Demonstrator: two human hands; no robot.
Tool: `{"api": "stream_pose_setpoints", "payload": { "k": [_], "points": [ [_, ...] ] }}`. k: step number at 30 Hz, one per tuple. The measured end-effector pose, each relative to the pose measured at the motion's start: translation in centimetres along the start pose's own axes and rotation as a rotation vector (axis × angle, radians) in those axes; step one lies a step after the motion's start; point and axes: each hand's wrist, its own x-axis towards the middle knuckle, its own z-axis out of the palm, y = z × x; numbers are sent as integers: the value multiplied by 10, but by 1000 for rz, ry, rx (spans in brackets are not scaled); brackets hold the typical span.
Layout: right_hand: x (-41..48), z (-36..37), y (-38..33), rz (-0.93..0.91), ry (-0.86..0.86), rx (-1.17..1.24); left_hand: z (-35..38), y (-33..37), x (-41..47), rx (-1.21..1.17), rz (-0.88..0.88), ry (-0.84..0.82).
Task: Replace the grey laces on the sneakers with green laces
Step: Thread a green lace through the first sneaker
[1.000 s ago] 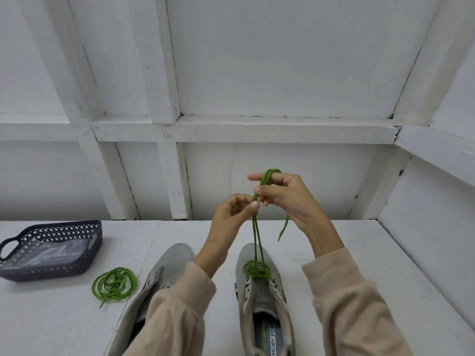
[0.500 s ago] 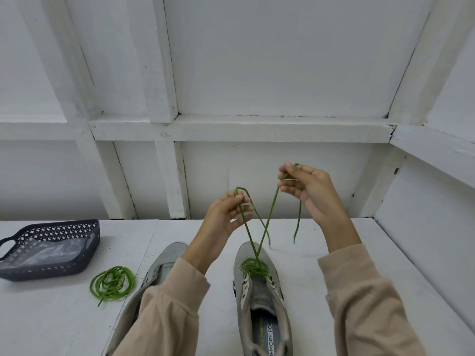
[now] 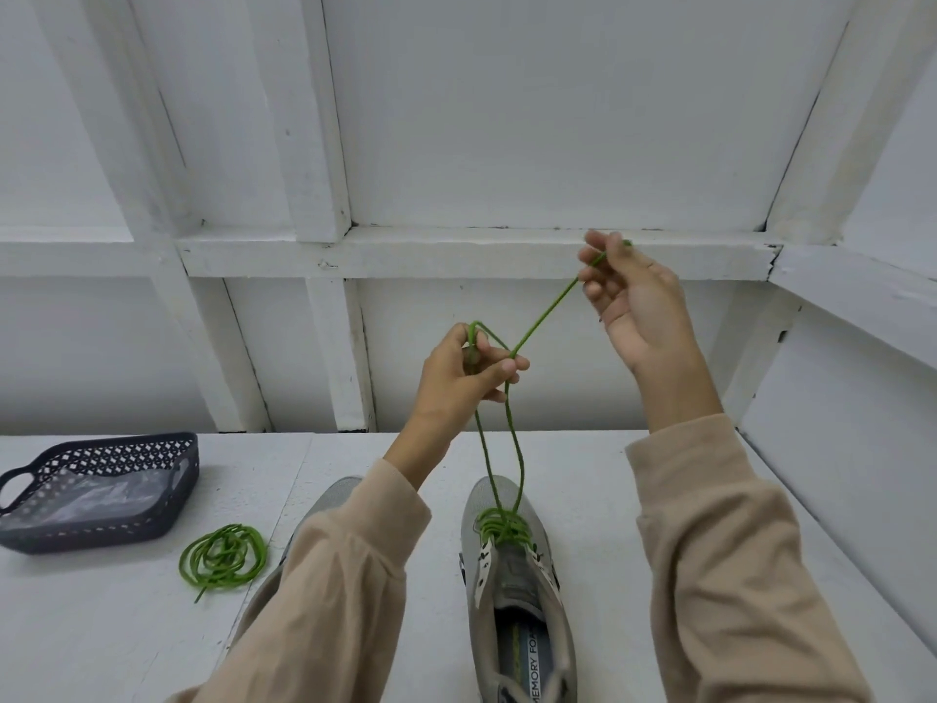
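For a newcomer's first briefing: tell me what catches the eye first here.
The bright green lace stands out first. It is stretched in the air between the left hand and the raised right hand, both pinching it, and runs down to the grey sneaker at centre. Next comes a second green lace, coiled on the white table at left, beside a dark perforated basket.

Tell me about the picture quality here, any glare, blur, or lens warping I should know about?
Head view: light is soft and even, no glare, only a faint shadow by the basket; head view's wide lens splays the wall beams outward toward the edges; the lace and the insole lettering look sharp, no obvious blur.
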Motion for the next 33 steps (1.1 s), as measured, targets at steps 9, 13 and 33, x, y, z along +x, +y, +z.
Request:
{"api": "stream_pose_setpoints", "payload": {
  "k": [9, 13, 33],
  "points": [
    [7, -27, -11, -167, 208, 182, -18, -39, -13, -21, -168, 67],
    [-9, -37, 6, -181, 169, 37, -21, -59, -21, -13, -270, 75],
    [-144, -128, 109, 425, -241, -792, -38, -106, -93, 10, -448, 189]
  ]
}}
